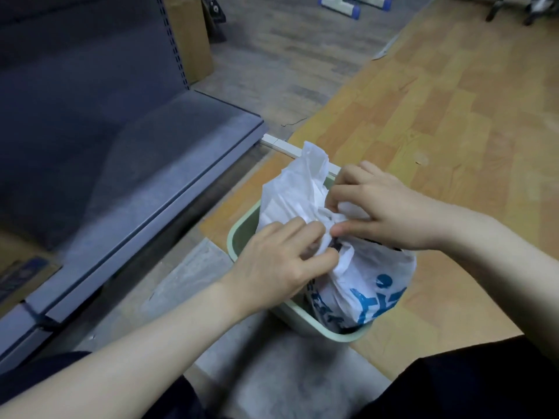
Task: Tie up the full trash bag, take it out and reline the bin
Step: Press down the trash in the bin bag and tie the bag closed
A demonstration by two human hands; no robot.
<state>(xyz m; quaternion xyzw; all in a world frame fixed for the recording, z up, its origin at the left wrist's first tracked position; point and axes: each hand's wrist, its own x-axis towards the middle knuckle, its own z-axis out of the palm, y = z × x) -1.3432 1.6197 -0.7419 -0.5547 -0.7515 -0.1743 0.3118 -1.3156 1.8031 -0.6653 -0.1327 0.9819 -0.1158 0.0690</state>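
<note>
While gripped — two hands [326,237], one bag [363,282]

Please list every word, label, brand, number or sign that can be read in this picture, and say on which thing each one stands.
No text can be read with certainty.
White trash bag, gripped by left hand and right hand in the green bin: large blue printed marks, crumpled and partly folded away, not legible.
Cardboard box beside the grey shelf: no print visible.
Box at the left edge: dark blue print, too blurred to read.

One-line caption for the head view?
Both hands, left and right, pinch the white bag top, knotting it inside the green bin.
</note>
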